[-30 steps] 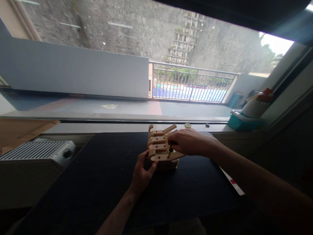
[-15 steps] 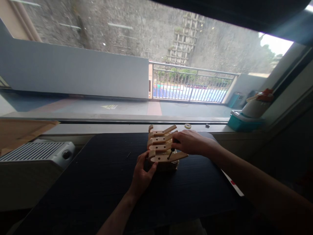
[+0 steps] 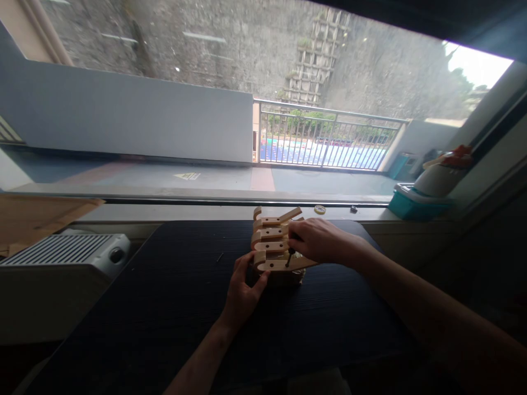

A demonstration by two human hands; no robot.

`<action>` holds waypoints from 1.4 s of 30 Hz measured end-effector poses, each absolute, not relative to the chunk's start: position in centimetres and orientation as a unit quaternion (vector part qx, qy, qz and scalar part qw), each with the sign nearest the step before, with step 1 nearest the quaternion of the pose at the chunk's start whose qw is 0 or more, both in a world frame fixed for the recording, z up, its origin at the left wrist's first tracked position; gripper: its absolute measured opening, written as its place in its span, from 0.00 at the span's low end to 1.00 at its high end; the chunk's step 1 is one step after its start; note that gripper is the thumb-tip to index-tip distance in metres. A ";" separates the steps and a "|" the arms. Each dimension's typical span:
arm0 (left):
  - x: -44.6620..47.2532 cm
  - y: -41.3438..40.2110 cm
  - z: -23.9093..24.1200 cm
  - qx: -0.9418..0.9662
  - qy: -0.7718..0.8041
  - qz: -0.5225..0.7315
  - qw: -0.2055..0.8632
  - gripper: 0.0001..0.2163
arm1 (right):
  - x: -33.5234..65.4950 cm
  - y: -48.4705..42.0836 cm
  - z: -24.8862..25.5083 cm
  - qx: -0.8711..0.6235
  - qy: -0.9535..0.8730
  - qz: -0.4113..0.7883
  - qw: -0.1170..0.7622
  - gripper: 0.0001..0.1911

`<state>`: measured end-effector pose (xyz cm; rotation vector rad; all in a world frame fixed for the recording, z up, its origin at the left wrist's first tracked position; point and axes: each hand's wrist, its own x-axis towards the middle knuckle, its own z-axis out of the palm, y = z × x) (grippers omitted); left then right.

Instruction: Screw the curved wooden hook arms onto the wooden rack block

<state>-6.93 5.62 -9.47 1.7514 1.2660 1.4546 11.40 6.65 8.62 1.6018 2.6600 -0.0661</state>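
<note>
A pale wooden assembly [image 3: 272, 244] of several stacked slotted bars stands on the black table [image 3: 164, 307] near the window. My left hand [image 3: 242, 293] grips its near left end, thumb and fingers pressed against the lowest bar. My right hand [image 3: 319, 240] is closed round a small dark screwdriver [image 3: 290, 256], whose tip points down into the lowest bar. A tiny dark screw [image 3: 220, 257] lies on the table to the left.
A white ribbed heater [image 3: 61, 258] sits at the left beside a wooden board [image 3: 37, 211]. On the window sill are a small round yellow item [image 3: 319, 209], a dark bit [image 3: 353, 208] and a teal and white container [image 3: 420, 200].
My right hand shifted slightly on the screwdriver, twisting it over the lowest bar. The left hand kept its hold. The view drifted a little.
</note>
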 end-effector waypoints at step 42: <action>-7.2 5.5 -9.5 0.603 0.485 0.512 0.373 0.21 | 13.3 4.2 -2.6 0.490 0.533 -0.373 -0.580 0.16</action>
